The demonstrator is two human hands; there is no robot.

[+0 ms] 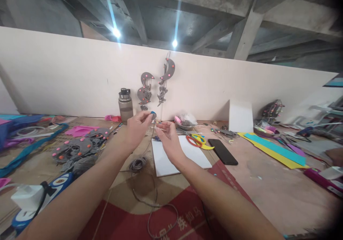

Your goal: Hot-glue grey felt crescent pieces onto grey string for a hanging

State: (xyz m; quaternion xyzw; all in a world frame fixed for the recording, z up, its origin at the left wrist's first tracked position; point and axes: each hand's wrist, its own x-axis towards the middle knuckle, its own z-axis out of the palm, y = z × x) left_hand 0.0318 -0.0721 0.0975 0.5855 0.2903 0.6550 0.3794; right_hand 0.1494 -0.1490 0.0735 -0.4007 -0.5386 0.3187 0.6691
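Raised over the work surface, my left hand (138, 131) pinches a small grey piece (153, 116) with a blue spot on top. A thin grey cord (150, 140) hangs below that piece toward a coiled bundle (137, 164) on the cardboard. Just to the right, my right hand (169, 140) has its thumb and fingers drawn together near the cord; a thin light strip shows at the fingertips, too small to identify. Beneath my right hand lies a white board (187, 158), with red-handled scissors (194, 141) and yellow scissors (205, 146) at its back edge.
A bottle (125, 106) stands by the white partition (80, 72), where grey moon-shaped ornaments (168, 69) hang. More grey pieces with dots (80, 147) lie left. A black phone (223, 151), yellow and blue sheets (276, 149) and a power strip (60, 183) flank the arms.
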